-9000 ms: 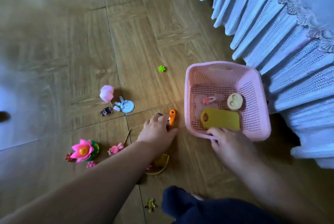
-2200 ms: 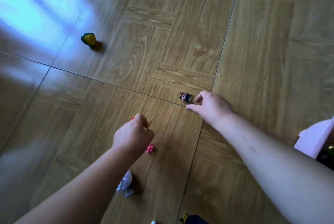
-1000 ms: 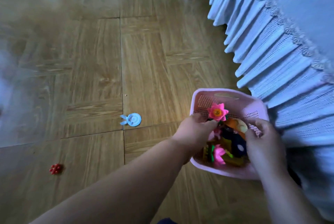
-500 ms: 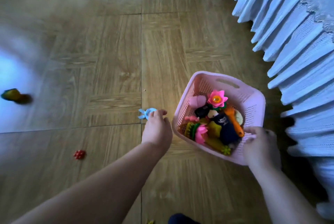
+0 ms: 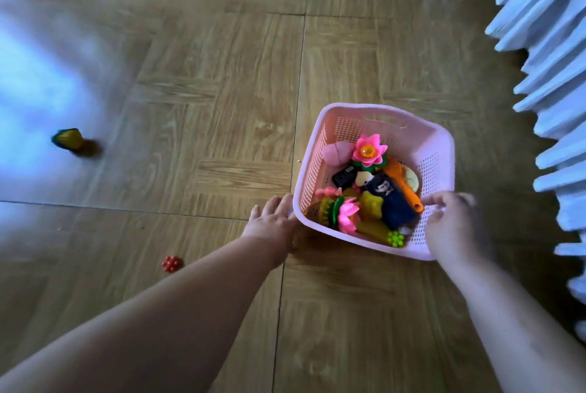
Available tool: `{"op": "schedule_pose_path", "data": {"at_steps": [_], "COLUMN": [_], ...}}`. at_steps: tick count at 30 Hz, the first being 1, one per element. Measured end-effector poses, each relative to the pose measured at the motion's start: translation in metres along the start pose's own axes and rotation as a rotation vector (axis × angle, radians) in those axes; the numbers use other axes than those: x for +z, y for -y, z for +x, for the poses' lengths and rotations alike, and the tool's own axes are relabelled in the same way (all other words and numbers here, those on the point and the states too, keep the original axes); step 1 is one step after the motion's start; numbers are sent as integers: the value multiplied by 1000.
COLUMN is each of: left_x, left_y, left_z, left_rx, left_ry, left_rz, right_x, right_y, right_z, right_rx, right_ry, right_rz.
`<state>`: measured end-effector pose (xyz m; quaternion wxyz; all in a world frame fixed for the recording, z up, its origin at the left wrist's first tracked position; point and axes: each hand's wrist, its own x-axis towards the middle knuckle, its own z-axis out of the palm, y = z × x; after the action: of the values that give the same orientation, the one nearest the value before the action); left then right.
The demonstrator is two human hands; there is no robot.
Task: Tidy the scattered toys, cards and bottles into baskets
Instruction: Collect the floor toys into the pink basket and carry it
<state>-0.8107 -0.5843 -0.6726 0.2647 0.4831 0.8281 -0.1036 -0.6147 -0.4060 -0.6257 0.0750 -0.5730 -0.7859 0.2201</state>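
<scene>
I see both hands on the basket [image 5: 440, 151] — left hand [image 5: 272, 223] flat against its 9 o'clock wall, right hand [image 5: 450, 224] fingers hooked over the 4 o'clock rim, probably to shift it toward the red toy [image 5: 172, 263] at 8 o'clock.

The floor [image 5: 222, 91] looks like wood-grain parquet with a smooth, slightly glossy finish. The basket [image 5: 437, 151] is pink perforated plastic, matt. The toys [image 5: 369, 151] inside look like shiny moulded plastic. The bed skirt [image 5: 545, 44] is pale pleated cloth.
</scene>
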Motion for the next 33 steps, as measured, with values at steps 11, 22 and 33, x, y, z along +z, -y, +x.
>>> {"op": "schedule_pose_path", "data": {"at_steps": [11, 22, 33], "left_x": [24, 19, -13], "left_y": [48, 56, 59], "left_z": [-36, -13, -52], "left_rx": [-539, -446, -591], "left_ry": [-223, -190, -961], "left_rz": [-568, -344, -1109], "right_x": [30, 17, 33], "right_y": [41, 13, 41], "right_z": [2, -1, -13], "right_rx": [-233, -253, -308], "right_ry": [23, 6, 98], "right_rz": [124, 59, 151]}}
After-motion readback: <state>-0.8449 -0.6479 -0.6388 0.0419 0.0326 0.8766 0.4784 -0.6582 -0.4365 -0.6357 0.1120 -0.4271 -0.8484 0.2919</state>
